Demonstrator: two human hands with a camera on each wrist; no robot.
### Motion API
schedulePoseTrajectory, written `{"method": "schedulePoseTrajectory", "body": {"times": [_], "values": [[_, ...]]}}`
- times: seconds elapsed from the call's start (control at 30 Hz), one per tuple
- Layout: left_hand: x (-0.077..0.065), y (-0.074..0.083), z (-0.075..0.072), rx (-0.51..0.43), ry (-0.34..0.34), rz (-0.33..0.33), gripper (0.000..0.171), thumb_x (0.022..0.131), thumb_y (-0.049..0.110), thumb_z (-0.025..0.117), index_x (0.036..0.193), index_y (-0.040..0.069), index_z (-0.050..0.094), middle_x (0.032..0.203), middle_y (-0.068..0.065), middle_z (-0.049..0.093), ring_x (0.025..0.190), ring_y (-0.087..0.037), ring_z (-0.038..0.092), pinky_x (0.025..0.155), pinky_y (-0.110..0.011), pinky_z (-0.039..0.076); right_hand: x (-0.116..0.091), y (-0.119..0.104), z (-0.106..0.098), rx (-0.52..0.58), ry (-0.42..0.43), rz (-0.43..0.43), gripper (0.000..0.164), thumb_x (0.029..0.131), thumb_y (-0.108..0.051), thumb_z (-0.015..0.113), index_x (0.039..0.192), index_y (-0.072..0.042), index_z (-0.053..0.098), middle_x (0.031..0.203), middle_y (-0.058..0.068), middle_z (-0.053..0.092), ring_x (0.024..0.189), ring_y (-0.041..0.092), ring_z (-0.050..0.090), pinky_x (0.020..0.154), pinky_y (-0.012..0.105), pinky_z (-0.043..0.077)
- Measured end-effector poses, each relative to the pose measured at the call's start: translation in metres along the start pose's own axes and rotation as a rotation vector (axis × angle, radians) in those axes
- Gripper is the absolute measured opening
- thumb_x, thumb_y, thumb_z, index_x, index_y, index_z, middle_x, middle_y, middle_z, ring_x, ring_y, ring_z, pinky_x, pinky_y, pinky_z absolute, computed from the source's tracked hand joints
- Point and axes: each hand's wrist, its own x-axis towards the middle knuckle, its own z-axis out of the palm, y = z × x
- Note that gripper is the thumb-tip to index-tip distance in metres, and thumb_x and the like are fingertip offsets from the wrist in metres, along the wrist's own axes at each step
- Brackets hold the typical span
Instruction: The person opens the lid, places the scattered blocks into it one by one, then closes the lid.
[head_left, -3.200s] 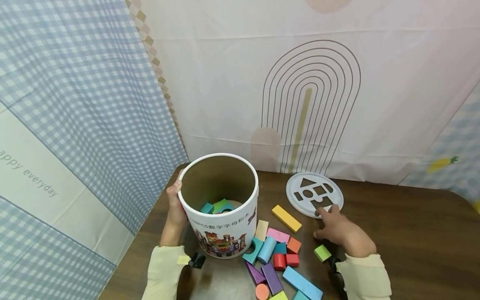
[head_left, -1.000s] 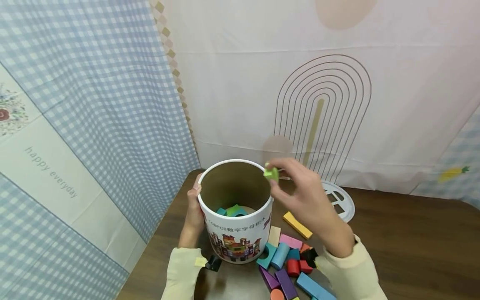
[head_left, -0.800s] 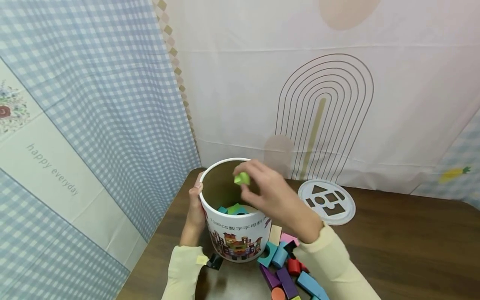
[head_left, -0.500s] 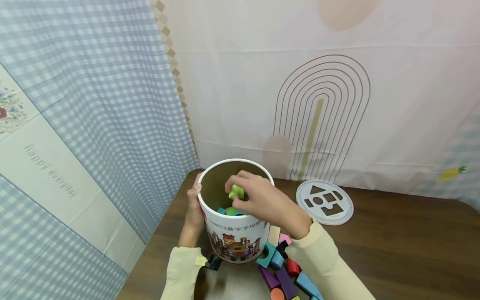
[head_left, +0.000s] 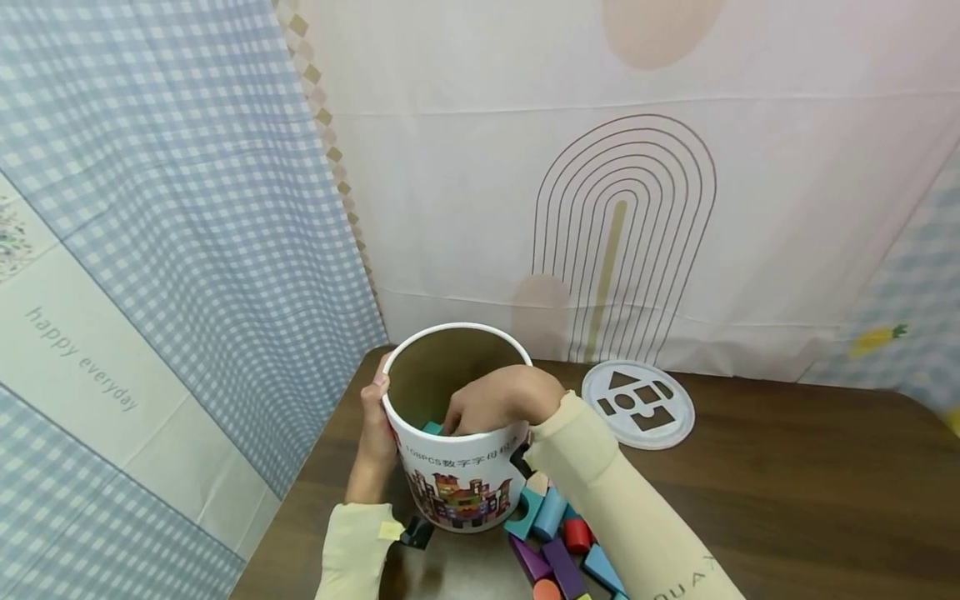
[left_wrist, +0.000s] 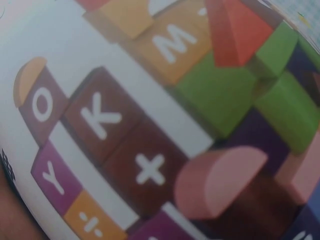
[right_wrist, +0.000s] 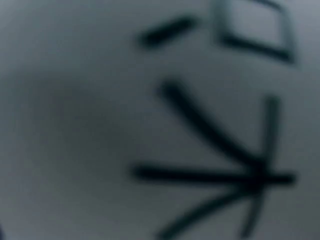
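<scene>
A white bucket point(head_left: 461, 492) with a printed picture of toy blocks stands on the table. My left hand point(head_left: 375, 425) grips it at the left side, thumb by the rim. My right hand point(head_left: 495, 400) reaches over the near right rim into the bucket; its fingertips are hidden behind the wall, and no green block shows there. A bit of a teal block point(head_left: 432, 427) shows inside, left of those fingers. The left wrist view is filled by the bucket's printed wall point(left_wrist: 150, 150). In the right wrist view the bucket's lettered wall point(right_wrist: 100, 125) is close and blurred.
Loose blocks lie right of the bucket: a teal arch point(head_left: 525, 510), a blue cylinder point(head_left: 551, 512), a red block point(head_left: 577, 535), a purple block point(head_left: 562, 568) and others partly under the right sleeve. A white lid point(head_left: 637, 433) with cut-out shapes lies behind. A curtain hangs beyond the table point(head_left: 787, 475).
My right hand has carried a small green block from the table over the rim and down into the bucket, where the block is out of sight. My left hand keeps its grip.
</scene>
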Motion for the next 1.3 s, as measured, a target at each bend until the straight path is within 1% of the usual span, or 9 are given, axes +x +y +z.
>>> {"method": "schedulePoseTrajectory", "body": {"times": [0.2,0.4,0.53,0.63,0.73,0.87,0.97,1.13,1.3], "values": [[0.001,0.000,0.002,-0.038,-0.007,0.017,0.064,0.097,0.040,0.020,0.139,-0.008,0.030,0.133,-0.033,0.035,0.120,-0.046,0.037,0.101,-0.055,0.033,0.002,0.000,0.003,0.002,-0.021,0.047,0.031,0.093,-0.033,0.050,0.073,-0.017,0.068,0.071,-0.003,0.063,0.062,0.010,0.056,0.058,0.027,0.048],[0.000,-0.001,0.001,-0.042,-0.004,0.013,0.064,0.097,0.040,0.020,0.140,-0.007,0.031,0.134,-0.031,0.036,0.121,-0.042,0.038,0.102,-0.053,0.032,0.005,0.000,0.003,-0.004,-0.015,0.049,0.031,0.095,-0.034,0.049,0.079,-0.018,0.069,0.076,-0.004,0.065,0.066,0.010,0.057,0.061,0.027,0.049],[-0.001,-0.001,0.001,-0.035,0.007,0.008,0.063,0.097,0.040,0.020,0.140,-0.005,0.033,0.134,-0.030,0.037,0.121,-0.042,0.039,0.101,-0.052,0.034,0.007,0.000,0.004,-0.042,0.052,0.009,0.027,0.097,-0.034,0.050,0.089,-0.020,0.071,0.079,-0.006,0.066,0.069,0.008,0.059,0.063,0.027,0.049],[-0.001,-0.001,0.001,-0.032,0.005,0.001,0.064,0.097,0.041,0.020,0.140,-0.004,0.032,0.134,-0.029,0.037,0.119,-0.040,0.041,0.100,-0.050,0.036,0.007,0.000,0.006,-0.098,0.196,-0.058,0.024,0.098,-0.034,0.051,0.099,-0.021,0.072,0.083,-0.009,0.066,0.072,0.006,0.060,0.066,0.026,0.049],[-0.001,0.001,0.001,-0.024,-0.006,-0.008,0.064,0.097,0.042,0.020,0.141,-0.003,0.032,0.134,-0.028,0.038,0.118,-0.034,0.044,0.099,-0.045,0.038,0.004,0.000,0.010,-0.150,0.424,-0.117,0.025,0.098,-0.035,0.051,0.104,-0.022,0.071,0.090,-0.012,0.063,0.077,0.004,0.058,0.070,0.025,0.047],[-0.002,0.004,0.000,-0.007,-0.028,-0.018,0.064,0.097,0.044,0.021,0.144,0.001,0.031,0.134,-0.028,0.037,0.117,-0.029,0.045,0.099,-0.042,0.039,-0.003,0.001,0.019,-0.147,0.744,-0.159,0.025,0.099,-0.037,0.048,0.103,-0.025,0.069,0.091,-0.015,0.058,0.079,0.003,0.054,0.069,0.025,0.047],[-0.003,0.005,-0.002,-0.006,-0.029,-0.024,0.064,0.097,0.043,0.021,0.145,0.002,0.031,0.135,-0.029,0.035,0.118,-0.035,0.043,0.099,-0.047,0.038,-0.007,0.003,0.028,-0.136,0.911,-0.196,0.025,0.100,-0.038,0.046,0.098,-0.026,0.068,0.087,-0.017,0.054,0.074,0.001,0.051,0.065,0.024,0.045],[-0.005,0.004,-0.003,-0.018,-0.008,-0.030,0.063,0.096,0.042,0.023,0.143,0.002,0.034,0.135,-0.028,0.037,0.120,-0.044,0.038,0.100,-0.053,0.035,-0.013,0.010,0.043,-0.208,1.065,-0.260,0.027,0.100,-0.040,0.044,0.092,-0.029,0.067,0.086,-0.021,0.054,0.076,-0.002,0.049,0.065,0.023,0.044],[0.000,0.002,0.000,-0.035,-0.021,-0.017,0.064,0.096,0.044,0.025,0.141,-0.002,0.033,0.134,-0.032,0.034,0.121,-0.048,0.034,0.100,-0.056,0.031,-0.031,0.023,0.057,-0.229,1.126,-0.333,0.025,0.101,-0.036,0.046,0.094,-0.027,0.069,0.098,-0.016,0.059,0.093,0.003,0.050,0.078,0.028,0.044]]}}
